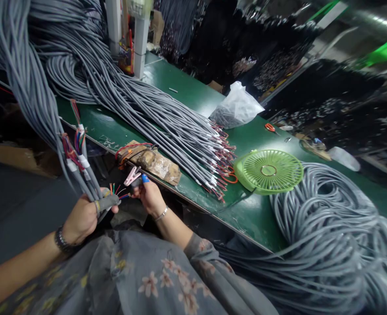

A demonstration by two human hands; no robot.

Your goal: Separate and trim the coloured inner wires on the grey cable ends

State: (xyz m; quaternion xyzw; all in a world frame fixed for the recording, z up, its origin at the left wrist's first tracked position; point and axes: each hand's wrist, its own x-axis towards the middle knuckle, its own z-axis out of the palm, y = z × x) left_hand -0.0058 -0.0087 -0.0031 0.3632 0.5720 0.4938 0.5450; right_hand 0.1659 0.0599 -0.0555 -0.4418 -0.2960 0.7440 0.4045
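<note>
My left hand (90,212) is closed around several grey cables (90,183), with worn coverings on its thumb and finger. Thin coloured wires (116,190) fan out from a cable end at its fingertips. My right hand (150,197), with blue on the thumb tip, is closed close to those wires; what its fingers pinch is too small to make out. Just above it is a pink clip (132,175) beside a board wrapped in brown material (157,164) at the table edge. More cable ends with coloured wires (70,151) and white bands stand above my left hand.
A thick bundle of grey cables (154,113) lies across the green table (255,218). A green fan (268,170), a plastic bag (237,107) and orange-handled scissors (270,127) are on it. Coiled cables (328,227) fill the right side.
</note>
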